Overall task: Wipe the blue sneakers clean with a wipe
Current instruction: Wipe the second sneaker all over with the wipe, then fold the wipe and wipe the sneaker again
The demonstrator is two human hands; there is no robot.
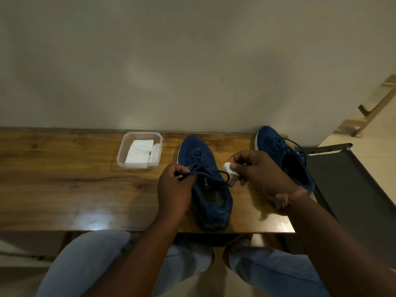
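Wiping of laced footwear, seen from the head camera. The left hand [174,187] pinches one end of the lace [205,174] of the near blue sneaker [211,189], drawing it taut across the tongue, probably so the lace can be wiped or kept clear of the upper. The right hand [259,170] has its fingers curled round a balled white wipe [230,168], held at its fingertips just beside the lace's other end, ready for contact. The near sneaker stands between the two hands on the table [64,179]; the second blue sneaker [280,153] lies beyond the right hand, awaiting its turn. Beyond the left hand, a clear container [123,151] holds spare folded wipes [140,152] within reach.
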